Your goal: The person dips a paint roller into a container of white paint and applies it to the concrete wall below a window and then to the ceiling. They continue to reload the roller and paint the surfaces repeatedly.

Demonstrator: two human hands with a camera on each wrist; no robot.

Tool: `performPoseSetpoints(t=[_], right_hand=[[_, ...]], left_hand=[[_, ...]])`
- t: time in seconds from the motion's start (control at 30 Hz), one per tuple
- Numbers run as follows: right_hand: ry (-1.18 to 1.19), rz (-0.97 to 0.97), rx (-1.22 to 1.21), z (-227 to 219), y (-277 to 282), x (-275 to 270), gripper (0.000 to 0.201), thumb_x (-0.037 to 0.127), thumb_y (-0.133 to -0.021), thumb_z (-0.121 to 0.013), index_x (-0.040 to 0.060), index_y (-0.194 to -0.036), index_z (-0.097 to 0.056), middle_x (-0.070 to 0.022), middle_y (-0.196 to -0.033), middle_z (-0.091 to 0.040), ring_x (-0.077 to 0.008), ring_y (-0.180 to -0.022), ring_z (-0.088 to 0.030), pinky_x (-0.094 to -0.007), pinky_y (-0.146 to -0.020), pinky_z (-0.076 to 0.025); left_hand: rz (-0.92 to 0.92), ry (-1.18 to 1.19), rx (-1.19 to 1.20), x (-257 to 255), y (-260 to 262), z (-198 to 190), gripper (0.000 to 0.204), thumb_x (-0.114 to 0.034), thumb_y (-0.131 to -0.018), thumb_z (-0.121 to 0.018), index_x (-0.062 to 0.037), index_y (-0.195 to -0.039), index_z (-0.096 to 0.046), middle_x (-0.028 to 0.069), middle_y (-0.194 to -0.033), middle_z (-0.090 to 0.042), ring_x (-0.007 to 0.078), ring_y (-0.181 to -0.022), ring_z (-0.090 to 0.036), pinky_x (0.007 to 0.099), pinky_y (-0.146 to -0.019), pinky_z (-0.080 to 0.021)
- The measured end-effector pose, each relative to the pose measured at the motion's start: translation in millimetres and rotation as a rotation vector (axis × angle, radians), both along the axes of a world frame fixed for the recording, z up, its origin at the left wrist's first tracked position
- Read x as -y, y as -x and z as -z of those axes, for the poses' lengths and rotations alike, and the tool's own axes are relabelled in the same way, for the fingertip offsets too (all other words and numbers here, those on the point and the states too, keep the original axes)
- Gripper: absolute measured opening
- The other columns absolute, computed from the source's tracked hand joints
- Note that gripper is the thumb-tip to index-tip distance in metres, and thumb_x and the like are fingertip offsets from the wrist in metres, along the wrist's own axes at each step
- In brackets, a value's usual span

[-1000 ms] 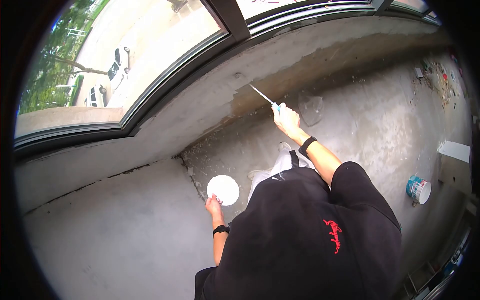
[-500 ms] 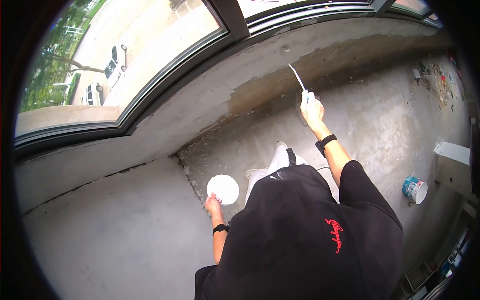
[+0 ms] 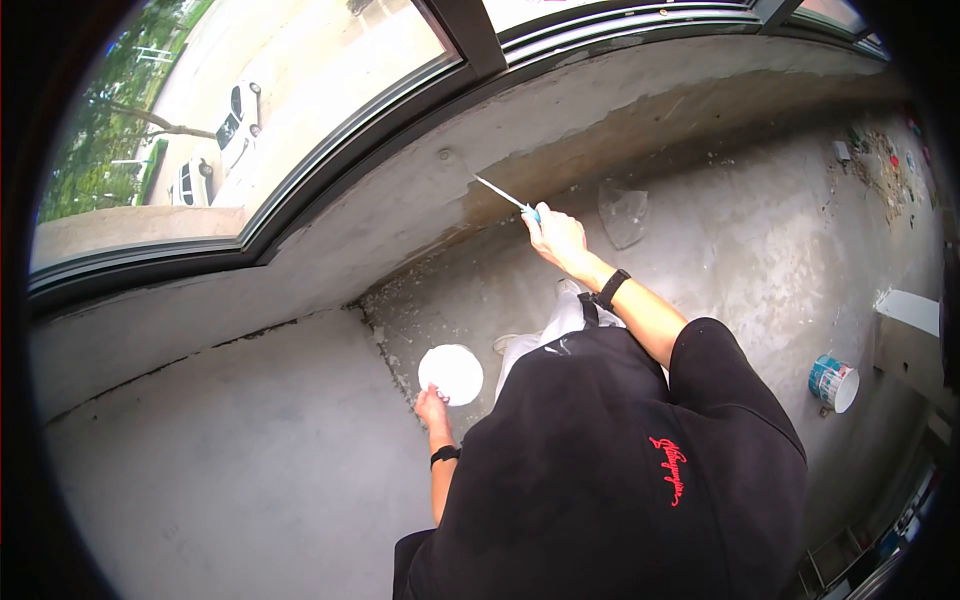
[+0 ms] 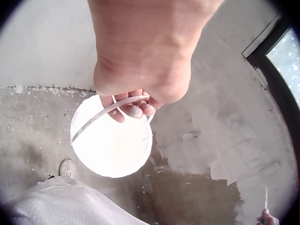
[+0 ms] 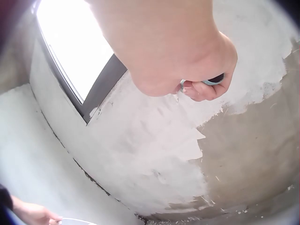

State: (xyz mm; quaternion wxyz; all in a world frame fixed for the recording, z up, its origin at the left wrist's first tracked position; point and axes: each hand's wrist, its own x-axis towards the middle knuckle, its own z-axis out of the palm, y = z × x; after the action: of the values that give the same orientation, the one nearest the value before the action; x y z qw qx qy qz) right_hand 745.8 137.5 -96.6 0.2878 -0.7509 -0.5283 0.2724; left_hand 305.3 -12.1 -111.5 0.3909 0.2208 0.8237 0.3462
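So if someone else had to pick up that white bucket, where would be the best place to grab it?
Probably by its thin wire handle, coming from above. The white bucket is open-topped and looks filled with white paint, so gripping its rim or wall risks tipping or dirtying fingers. The handle arcs over the opening, and the left hand already hooks its fingers under it.

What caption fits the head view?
Right hand puts a putty knife to the wall; left hand holds a white bucket.
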Motion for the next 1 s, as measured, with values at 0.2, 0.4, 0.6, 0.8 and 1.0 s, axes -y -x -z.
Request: performPoseSetpoints(t=[0.2, 0.4, 0.6, 0.8, 1.0], right_hand=[[0.058, 0.082, 0.009, -3.3, -31.7, 9.7, 0.035, 0.039, -0.094, -0.044, 0.005, -0.09, -0.05, -0.0188, -0.073, -0.064, -0.0391, -0.071, -0.064, -0.0498, -0.064, -0.05], [0.073, 0.369, 0.061, 13.3, -89.3, 32.1, 0.037, 0.042, -0.095, -0.04, 0.0064, -0.091, -0.051, -0.0217, -0.074, -0.064, -0.0435, -0.073, -0.062, -0.0525, -0.065, -0.048], [0.05, 0.411, 0.057, 24.0, -103.8, 35.8, 0.036, 0.04, -0.096, -0.039, 0.0067, -0.092, -0.052, -0.023, -0.074, -0.064, -0.0446, -0.073, -0.062, -0.0534, -0.065, -0.048], [0.034, 0.182, -0.039, 8.8, -37.8, 21.5, 0.032, 0.037, -0.095, -0.042, 0.0063, -0.09, -0.05, -0.0209, -0.069, -0.062, -0.0412, -0.069, -0.063, -0.0509, -0.063, -0.049], [-0.004, 0.048, -0.1, -7.4, -4.9, 5.3, 0.032, 0.038, -0.095, -0.043, 0.0068, -0.09, -0.05, -0.0199, -0.069, -0.063, -0.0404, -0.067, -0.063, -0.0505, -0.063, -0.05]], left_hand=[[0.002, 0.001, 0.072, -3.4, 4.8, 2.7, 0.023, -0.017, -0.09, -0.058, -0.0061, -0.071, -0.052, 0.0015, -0.059, -0.049, 0.0114, -0.048, -0.048, 0.0273, -0.046, -0.045], [0.014, 0.023, 0.041, -6.7, -3.6, 1.6, 0.023, -0.017, -0.091, -0.056, -0.0066, -0.071, -0.051, 0.0007, -0.058, -0.048, 0.0107, -0.047, -0.046, 0.0267, -0.046, -0.044], [0.05, 0.019, -0.005, -5.6, -6.7, -5.9, 0.024, -0.016, -0.091, -0.056, -0.0065, -0.071, -0.05, 0.0011, -0.058, -0.048, 0.0106, -0.047, -0.046, 0.0267, -0.047, -0.044], [0.008, -0.022, 0.011, 1.3, -4.9, -11.4, 0.022, -0.015, -0.091, -0.057, -0.006, -0.071, -0.051, 0.0014, -0.058, -0.048, 0.011, -0.048, -0.047, 0.0271, -0.047, -0.044], [-0.013, -0.017, 0.032, 3.6, -0.6, -9.8, 0.023, -0.014, -0.089, -0.057, -0.0062, -0.069, -0.049, 0.0013, -0.058, -0.048, 0.0111, -0.048, -0.047, 0.0272, -0.046, -0.045]])
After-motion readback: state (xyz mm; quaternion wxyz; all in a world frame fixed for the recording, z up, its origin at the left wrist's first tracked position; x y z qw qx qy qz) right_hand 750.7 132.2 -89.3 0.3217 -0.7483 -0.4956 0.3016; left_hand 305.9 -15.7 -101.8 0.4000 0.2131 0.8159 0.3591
